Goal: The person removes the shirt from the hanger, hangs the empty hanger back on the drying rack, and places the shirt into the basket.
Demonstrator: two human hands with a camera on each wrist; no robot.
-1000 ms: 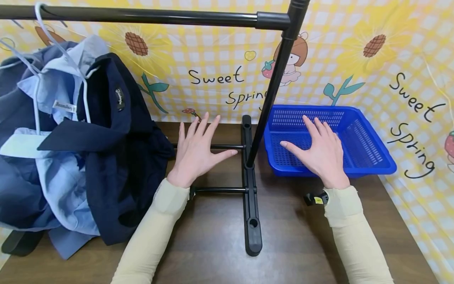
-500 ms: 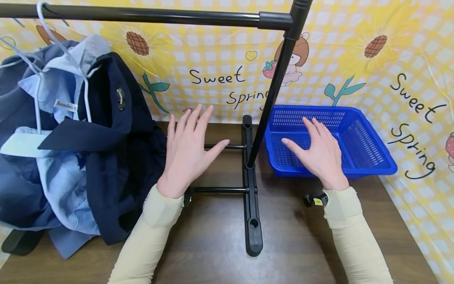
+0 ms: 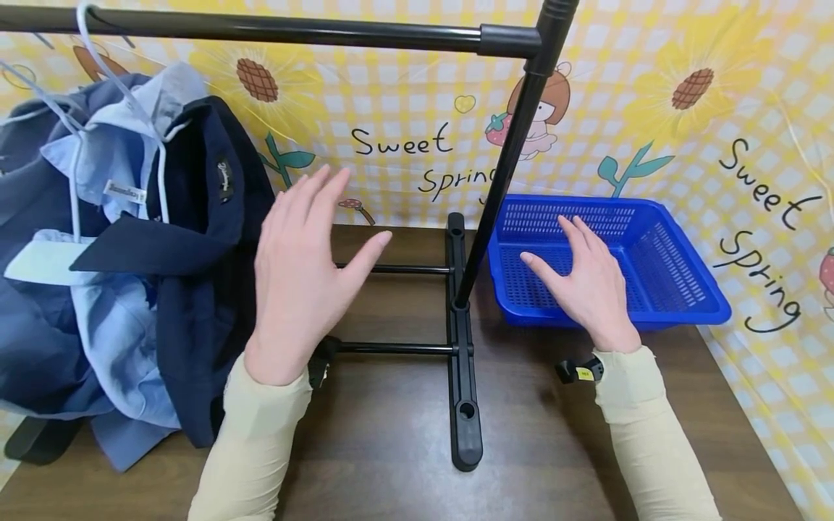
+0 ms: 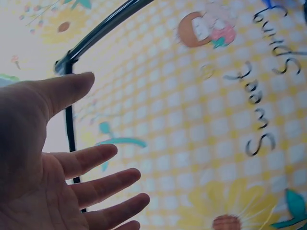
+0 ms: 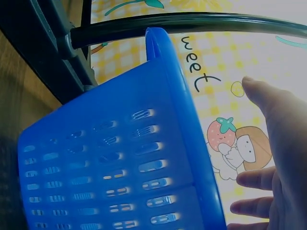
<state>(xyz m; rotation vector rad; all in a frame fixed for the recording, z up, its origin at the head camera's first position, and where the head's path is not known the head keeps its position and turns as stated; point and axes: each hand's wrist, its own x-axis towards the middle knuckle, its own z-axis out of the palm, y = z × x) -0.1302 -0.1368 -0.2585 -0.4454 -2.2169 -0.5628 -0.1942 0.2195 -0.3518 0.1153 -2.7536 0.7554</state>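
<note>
My left hand (image 3: 296, 278) is raised in front of the dark navy garment (image 3: 228, 188) at the left, fingers extended and thumb spread, holding nothing. Whether it touches the cloth I cannot tell. In the left wrist view the same hand (image 4: 72, 172) has only the patterned backdrop beyond its fingertips. My right hand (image 3: 589, 282) hovers over the near side of a blue plastic basket (image 3: 677, 260), thumb apart from the fingers, with no object in it. The right wrist view has that hand (image 5: 278, 143) beside the basket's rim (image 5: 187, 110), with a gap between them.
A black clothes rack has a top bar (image 3: 293, 30), a slanting post (image 3: 504, 159) and a floor foot (image 3: 462, 362) between my hands. Light blue shirts (image 3: 120, 318) and darker garments hang on white hangers (image 3: 77, 181) at the left. A patterned cloth (image 3: 404, 94) covers the back.
My left hand has moved left and nearer to the camera, away from the lower rack bars and in front of the navy garment. The right hand has stayed nearly still above the basket.
</note>
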